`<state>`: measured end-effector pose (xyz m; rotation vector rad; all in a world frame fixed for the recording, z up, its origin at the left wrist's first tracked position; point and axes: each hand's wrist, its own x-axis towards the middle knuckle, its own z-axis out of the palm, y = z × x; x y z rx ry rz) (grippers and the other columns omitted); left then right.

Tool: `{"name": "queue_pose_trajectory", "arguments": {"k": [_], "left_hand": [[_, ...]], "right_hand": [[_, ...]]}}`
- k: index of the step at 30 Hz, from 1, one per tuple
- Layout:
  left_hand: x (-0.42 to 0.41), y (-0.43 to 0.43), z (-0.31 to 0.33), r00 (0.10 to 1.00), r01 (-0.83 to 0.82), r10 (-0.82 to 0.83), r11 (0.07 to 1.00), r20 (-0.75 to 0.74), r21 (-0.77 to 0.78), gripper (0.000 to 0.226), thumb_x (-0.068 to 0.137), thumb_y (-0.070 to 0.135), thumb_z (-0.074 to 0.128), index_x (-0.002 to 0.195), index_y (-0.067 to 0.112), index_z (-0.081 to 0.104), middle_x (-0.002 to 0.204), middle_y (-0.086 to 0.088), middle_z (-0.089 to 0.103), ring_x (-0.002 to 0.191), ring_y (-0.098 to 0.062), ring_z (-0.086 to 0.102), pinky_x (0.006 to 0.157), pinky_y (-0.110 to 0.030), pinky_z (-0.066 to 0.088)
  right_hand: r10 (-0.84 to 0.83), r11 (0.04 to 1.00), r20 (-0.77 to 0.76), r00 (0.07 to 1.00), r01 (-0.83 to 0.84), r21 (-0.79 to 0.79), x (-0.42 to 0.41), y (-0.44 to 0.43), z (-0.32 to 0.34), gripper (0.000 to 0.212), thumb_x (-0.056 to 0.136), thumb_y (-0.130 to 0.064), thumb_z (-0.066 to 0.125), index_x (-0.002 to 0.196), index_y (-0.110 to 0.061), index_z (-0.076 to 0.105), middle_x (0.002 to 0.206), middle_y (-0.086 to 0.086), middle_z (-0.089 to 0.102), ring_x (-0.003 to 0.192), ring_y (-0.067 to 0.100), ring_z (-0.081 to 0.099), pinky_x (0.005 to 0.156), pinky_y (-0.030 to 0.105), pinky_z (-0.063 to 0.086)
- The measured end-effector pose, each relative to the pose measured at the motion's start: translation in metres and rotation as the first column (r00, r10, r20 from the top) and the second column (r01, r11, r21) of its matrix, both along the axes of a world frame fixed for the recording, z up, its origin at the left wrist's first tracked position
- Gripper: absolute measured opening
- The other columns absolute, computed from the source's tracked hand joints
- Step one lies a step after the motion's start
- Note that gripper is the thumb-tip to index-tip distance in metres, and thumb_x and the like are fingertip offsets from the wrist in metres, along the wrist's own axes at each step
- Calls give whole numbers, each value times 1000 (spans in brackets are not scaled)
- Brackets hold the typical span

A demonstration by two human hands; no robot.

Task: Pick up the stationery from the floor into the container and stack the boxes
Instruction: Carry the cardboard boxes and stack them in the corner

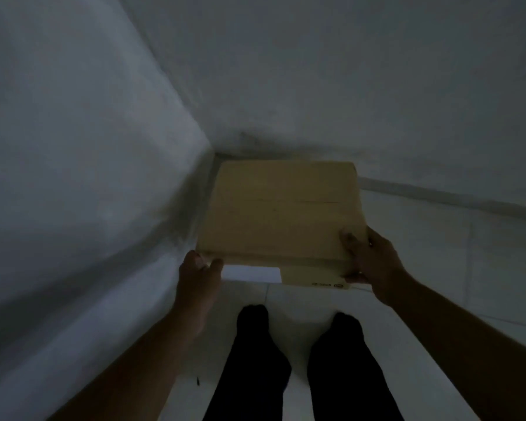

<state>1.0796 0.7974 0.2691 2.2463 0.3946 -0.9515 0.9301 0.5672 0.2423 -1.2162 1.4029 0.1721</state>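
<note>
A closed brown cardboard box (281, 211) fills the room's corner, its top flaps facing me. My left hand (198, 279) grips its near left corner with fingers curled on the edge. My right hand (369, 256) holds the near right corner, thumb on top. Under the box's front edge a second cardboard box (315, 276) with a small printed mark shows, and a bright white patch (251, 273) lies beside it. Whether the upper box rests on the lower one I cannot tell. No stationery or container is in view.
White walls (82, 165) meet in the corner just behind and left of the box. The floor is pale tile (456, 259). My two legs in dark trousers (255, 369) stand just in front of the boxes. A tiny dark speck (198, 381) lies on the floor.
</note>
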Motion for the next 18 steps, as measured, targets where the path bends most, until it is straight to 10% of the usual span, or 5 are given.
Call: {"name": "queue_pose_trajectory", "arguments": {"k": [4, 12, 18], "left_hand": [[18, -10, -59, 970, 241, -241, 970, -17, -33, 51, 97, 22, 49, 145, 11, 35, 151, -4, 35, 136, -23, 38, 108, -35, 35], [45, -29, -111, 906, 423, -421, 906, -47, 16, 41, 99, 13, 44, 140, 11, 42, 149, -10, 38, 135, -23, 37, 105, -23, 25], [59, -36, -111, 867, 498, -496, 866, -58, 46, 48, 101, 14, 40, 147, 12, 29, 156, -10, 25, 143, -23, 25, 112, -28, 18]], "right_hand": [[-78, 997, 53, 996, 78, -4, 15, 18, -72, 60, 85, -48, 62, 137, -24, 45, 117, -1, 54, 97, 29, 58, 64, 44, 59], [-64, 991, 152, 986, 80, -105, 61, 43, -143, 55, 88, -46, 60, 138, -29, 44, 112, -7, 53, 103, 26, 56, 76, 50, 58], [74, 975, 63, 995, -86, 203, 77, 33, -158, 79, 89, -33, 63, 150, -29, 13, 149, 7, 32, 127, 35, 43, 94, 44, 46]]}}
